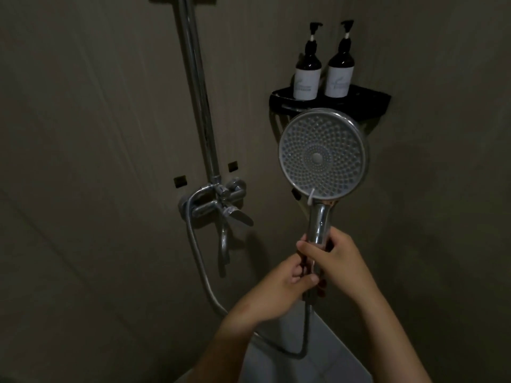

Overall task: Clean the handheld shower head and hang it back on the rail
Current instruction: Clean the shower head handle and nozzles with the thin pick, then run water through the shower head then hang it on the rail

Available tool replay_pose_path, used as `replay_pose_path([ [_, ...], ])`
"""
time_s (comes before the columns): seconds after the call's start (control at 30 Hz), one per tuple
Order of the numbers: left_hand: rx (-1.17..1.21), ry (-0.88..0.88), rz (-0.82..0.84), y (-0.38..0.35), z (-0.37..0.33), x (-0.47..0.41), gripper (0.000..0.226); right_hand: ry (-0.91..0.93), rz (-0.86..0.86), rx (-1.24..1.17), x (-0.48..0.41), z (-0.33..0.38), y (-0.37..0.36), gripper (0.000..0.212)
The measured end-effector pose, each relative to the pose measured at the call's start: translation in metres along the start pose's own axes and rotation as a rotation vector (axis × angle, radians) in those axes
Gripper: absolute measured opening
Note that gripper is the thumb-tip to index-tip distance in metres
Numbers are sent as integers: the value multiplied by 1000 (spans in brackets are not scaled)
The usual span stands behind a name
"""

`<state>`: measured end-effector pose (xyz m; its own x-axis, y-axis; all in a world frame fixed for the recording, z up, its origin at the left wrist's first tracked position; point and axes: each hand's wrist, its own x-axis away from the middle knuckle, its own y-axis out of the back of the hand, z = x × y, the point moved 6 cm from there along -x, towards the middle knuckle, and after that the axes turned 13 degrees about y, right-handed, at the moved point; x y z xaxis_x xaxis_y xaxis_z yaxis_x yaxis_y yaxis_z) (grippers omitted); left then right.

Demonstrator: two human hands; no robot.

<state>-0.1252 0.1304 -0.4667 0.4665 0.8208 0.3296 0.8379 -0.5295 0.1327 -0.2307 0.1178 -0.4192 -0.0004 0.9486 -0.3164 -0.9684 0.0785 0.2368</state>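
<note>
Both hands are closed around the chrome handle of the shower head [322, 154], which is held upright to the right of the rail [197, 89]. The right hand [336, 258] is wrapped around the middle of the handle, thumb across its front; the left hand [279, 290] is pinched on the lower end of the handle, just beneath the right hand and touching it. The long axis of the shower head is seen to run nearly vertical, with the round spray face at the top, above both hands, turned toward the camera so that its rings of nozzles are shown. A hose [204, 275] is led from the bottom of the handle down in a loop and up to the mixer tap [218, 201], which is fixed at the foot of the rail. Right of the rail, in the wall corner, a black corner shelf [370, 99] is mounted directly behind the top of the spray face. Two dark pump bottles [307, 76] with pale labels are stood upright in it, side by side and almost touching.
</note>
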Motion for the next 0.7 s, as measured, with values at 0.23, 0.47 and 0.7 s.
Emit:
replay_pose_path([
  [0.23,7,71,-48,9,10,-10,43,-47,-21,-7,-12,-28,-13,14],
  [0.47,100,28,-73,8,15,-19,47,-28,-30,33,-14,-31,-13,17],
  [0.7,111,-15,-67,22,8,-25,47,-10,-63,7,-25,-25,-16,15],
])
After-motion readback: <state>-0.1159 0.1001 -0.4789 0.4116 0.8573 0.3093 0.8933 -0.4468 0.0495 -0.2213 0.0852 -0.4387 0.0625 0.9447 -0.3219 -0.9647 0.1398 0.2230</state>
